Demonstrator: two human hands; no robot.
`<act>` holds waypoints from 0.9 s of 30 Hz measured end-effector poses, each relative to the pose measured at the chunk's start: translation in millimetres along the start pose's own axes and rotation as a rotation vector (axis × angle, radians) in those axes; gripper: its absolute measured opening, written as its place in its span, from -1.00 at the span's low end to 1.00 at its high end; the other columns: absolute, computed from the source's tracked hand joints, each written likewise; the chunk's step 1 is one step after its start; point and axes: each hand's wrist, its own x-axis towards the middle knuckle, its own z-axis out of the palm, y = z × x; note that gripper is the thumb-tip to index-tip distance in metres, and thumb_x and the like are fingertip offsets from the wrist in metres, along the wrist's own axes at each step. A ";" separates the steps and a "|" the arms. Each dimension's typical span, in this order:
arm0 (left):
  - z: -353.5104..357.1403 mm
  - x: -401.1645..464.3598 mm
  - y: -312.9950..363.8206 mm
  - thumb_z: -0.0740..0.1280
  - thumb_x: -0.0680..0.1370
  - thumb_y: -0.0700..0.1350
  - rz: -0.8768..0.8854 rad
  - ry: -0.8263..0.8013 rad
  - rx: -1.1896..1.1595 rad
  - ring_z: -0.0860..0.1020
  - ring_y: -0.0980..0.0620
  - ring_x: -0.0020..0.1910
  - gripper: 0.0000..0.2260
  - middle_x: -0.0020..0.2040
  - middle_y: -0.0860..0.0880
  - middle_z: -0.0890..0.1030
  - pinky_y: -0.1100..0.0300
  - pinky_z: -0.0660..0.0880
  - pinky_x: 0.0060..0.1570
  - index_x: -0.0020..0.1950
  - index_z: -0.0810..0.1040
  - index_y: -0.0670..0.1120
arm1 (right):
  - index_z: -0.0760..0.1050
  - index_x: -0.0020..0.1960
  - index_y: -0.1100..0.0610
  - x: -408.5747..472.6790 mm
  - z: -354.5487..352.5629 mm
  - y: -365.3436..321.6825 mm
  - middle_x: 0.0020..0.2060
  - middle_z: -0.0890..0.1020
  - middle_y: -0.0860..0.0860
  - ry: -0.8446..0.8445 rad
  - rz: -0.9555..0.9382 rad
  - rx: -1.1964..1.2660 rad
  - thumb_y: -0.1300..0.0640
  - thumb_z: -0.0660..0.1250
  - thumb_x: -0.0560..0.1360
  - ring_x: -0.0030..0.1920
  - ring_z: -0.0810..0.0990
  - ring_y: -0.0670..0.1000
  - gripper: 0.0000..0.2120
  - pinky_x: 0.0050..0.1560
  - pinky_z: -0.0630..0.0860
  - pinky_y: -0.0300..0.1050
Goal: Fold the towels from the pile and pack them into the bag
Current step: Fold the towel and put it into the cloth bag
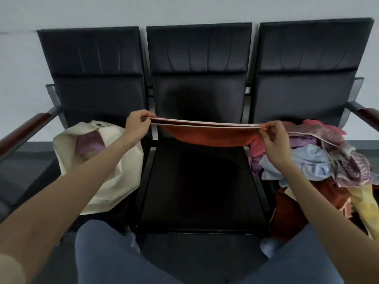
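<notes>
I'm holding the orange towel (207, 137) stretched out above the back edge of the middle seat (196, 181); left hand (136, 125) is pinching its left corners, fingers (146, 115) curled tight on the doubled pale hem; right hand (273, 139) is pinching the right corners the same way; towel is hanging folded in half, two edges lined up on top, body sagging below, not touching the seat. Cream bag (114, 169) is sitting on the left seat, mouth gaping open, something lilac showing inside. Pile of towels (320, 158) is lying on the right seat, spilling over its front edge; pink, lilac, light blue, rust and yellow pieces are all tangled together.
</notes>
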 end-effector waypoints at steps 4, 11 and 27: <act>32.3 -46.7 -67.7 0.16 0.48 -0.44 -0.096 -0.153 0.048 0.59 -0.03 0.00 -0.67 -0.03 -0.11 0.65 0.16 0.47 0.08 -0.10 0.64 -0.11 | 0.42 -0.05 0.15 -67.0 13.2 55.6 -0.25 0.54 -0.11 -0.141 0.093 -0.119 0.36 0.30 0.52 -0.22 0.54 -0.29 -0.87 -0.15 0.43 -0.42; 72.2 -158.4 -182.8 0.18 0.39 -0.50 -0.143 -0.492 0.324 0.60 -0.16 0.06 -0.66 -0.04 -0.20 0.66 0.22 0.41 0.13 -0.22 0.66 -0.17 | 0.41 -0.16 0.04 -165.2 27.8 120.7 -0.36 0.62 -0.10 -0.497 0.273 -0.264 0.34 0.37 0.48 -0.26 0.62 -0.22 -0.75 -0.15 0.50 -0.26; 197.6 -221.1 -89.7 0.45 0.45 0.03 0.365 -0.795 0.289 0.46 -0.07 0.23 -0.55 0.23 -0.08 0.50 0.04 0.41 0.19 0.26 0.49 -0.13 | 0.56 -0.28 -0.06 -172.9 8.5 114.9 -0.17 0.51 -0.01 -0.628 0.284 -0.279 0.26 0.56 0.31 -0.30 0.51 0.00 -0.73 -0.25 0.42 -0.40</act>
